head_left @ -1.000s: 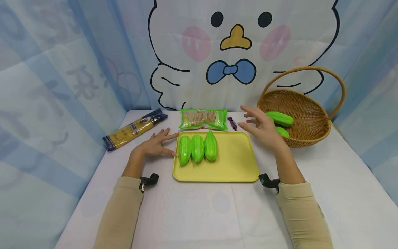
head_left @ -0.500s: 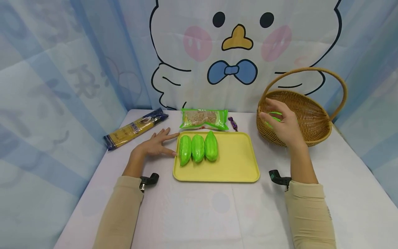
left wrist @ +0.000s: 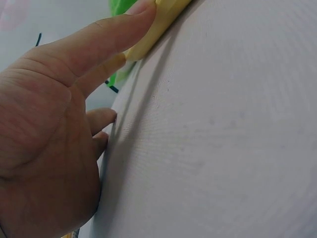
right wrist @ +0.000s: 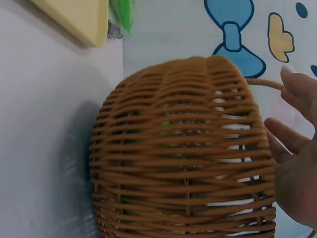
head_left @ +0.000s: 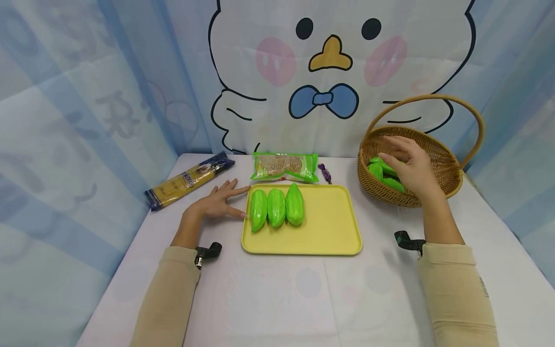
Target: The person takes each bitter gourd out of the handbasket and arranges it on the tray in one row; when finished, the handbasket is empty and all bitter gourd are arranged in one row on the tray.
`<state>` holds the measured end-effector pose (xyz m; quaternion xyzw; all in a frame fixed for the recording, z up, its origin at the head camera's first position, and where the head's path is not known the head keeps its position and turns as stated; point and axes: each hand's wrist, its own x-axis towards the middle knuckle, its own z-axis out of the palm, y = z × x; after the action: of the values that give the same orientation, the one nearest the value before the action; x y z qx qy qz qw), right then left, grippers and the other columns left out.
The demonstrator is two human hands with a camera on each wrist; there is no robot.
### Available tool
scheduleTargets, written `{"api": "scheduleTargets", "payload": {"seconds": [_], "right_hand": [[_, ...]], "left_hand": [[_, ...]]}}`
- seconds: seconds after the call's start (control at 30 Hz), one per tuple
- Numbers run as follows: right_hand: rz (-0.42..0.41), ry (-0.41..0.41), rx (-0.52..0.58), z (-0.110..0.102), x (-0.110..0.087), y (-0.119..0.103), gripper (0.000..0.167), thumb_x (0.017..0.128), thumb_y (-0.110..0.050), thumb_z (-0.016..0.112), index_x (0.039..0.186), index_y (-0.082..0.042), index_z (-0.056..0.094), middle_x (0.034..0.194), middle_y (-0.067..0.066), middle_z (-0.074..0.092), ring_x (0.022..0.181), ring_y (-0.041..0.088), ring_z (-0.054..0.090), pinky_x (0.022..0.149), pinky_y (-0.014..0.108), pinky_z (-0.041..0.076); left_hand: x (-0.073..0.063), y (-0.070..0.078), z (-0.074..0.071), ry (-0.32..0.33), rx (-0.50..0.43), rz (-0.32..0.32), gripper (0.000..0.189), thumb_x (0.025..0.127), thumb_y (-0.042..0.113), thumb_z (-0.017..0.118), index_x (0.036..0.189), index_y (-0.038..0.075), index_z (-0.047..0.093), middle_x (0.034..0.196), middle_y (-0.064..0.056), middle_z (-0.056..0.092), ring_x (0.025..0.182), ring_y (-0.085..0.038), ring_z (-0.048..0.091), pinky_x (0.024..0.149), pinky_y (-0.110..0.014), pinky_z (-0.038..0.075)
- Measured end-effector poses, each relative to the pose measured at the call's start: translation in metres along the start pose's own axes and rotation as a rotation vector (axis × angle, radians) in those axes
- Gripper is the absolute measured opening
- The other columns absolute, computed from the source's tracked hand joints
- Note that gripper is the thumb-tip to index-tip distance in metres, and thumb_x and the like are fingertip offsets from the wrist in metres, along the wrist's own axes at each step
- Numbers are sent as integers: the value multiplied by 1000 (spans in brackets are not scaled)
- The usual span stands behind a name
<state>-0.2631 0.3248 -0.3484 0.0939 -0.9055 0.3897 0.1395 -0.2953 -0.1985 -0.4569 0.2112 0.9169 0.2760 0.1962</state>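
My left hand (head_left: 217, 200) lies spread beside the yellow tray (head_left: 329, 226), thumb and index fingertips at its left edge; the left wrist view shows the thumb (left wrist: 114, 37) against the rim. Three glossy green, ridged, cucumber-like vegetables (head_left: 276, 207) lie side by side on the tray's left half. Over the mouth of the wicker basket (head_left: 377, 190), my right hand (head_left: 414, 168) hovers with loosely bent fingers and nothing in them. More of the green vegetables (head_left: 376, 170) sit inside, partly covered by the hand. In the right wrist view the basket's woven side hides its contents.
Behind the tray lie a green-edged clear packet (head_left: 284, 166) and a purple wrapped candy (head_left: 324, 173). A blue and yellow packet (head_left: 189, 180) rests at the back left. The basket's tall handle (head_left: 479, 125) arches above its opening. A printed curtain (head_left: 323, 58) hangs behind the table.
My right hand has moved rightward from beside the candy, past the basket's left rim, to above its mouth, uncovering green vegetables inside. The left hand and the tray have stayed put.
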Motion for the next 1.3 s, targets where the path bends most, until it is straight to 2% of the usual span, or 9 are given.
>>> {"api": "scheduleTargets", "payload": {"seconds": [0.3,0.47,0.57,0.87,1.03,1.1,1.13,1.23,1.3], "right_hand": [[54,-100,-88,-15,16,19,58,105,-40,61,157,-16,49,162,19,39,143,51,43,108,68,44],[61,-180,-159,-20,25,30,55,107,-37,59,154,-9,51,160,25,41,143,52,39,107,71,41],[98,-234,-186,-23,30,37,57,107,-39,57,155,-9,50,161,28,39,138,52,43,97,65,46],[241,-368,-202,-26,41,56,63,107,-43,57,160,-12,41,165,33,29,150,57,23,114,77,30],[284,-420,-255,-24,45,71,62,109,-37,54,162,-11,37,162,39,28,118,58,49,92,65,49],[300,-436,-261,-23,46,76,62,109,-37,54,162,-11,36,162,40,26,116,58,49,83,56,46],[305,-440,-259,-23,46,78,62,109,-37,54,163,-11,36,162,40,26,101,56,48,77,54,45],[314,-476,-253,-23,47,80,64,109,-37,53,163,-10,33,164,39,21,132,61,39,96,67,47],[311,-500,-255,-23,47,79,63,110,-35,53,164,-9,32,164,39,20,141,63,30,109,77,37]], "left_hand": [[0,1,0,2,13,-1,98,84,55,81,165,27,32,176,-18,-1,162,-40,-11,128,-62,-12],[0,1,1,6,19,-1,98,84,56,81,165,27,32,176,-18,-1,162,-40,-11,129,-62,-12],[0,0,1,8,16,-2,98,84,56,81,165,28,33,176,-17,-1,162,-39,-11,129,-61,-12],[0,-2,2,8,1,-7,98,84,56,81,165,29,32,176,-16,-1,162,-38,-11,129,-61,-13],[1,-3,2,3,1,-5,98,84,57,81,165,30,32,176,-16,-2,162,-37,-12,129,-61,-13],[1,-4,2,1,1,-7,99,83,58,81,165,30,31,176,-15,-2,162,-37,-12,129,-60,-13],[1,-4,2,1,1,-9,99,83,58,81,165,31,31,176,-15,-2,162,-36,-12,129,-60,-13],[1,-3,2,4,1,-15,99,83,58,81,165,32,31,177,-13,-2,163,-35,-12,130,-58,-13],[1,-3,2,7,3,-12,99,83,58,81,165,30,32,176,-15,-1,162,-36,-12,129,-59,-13]]}}
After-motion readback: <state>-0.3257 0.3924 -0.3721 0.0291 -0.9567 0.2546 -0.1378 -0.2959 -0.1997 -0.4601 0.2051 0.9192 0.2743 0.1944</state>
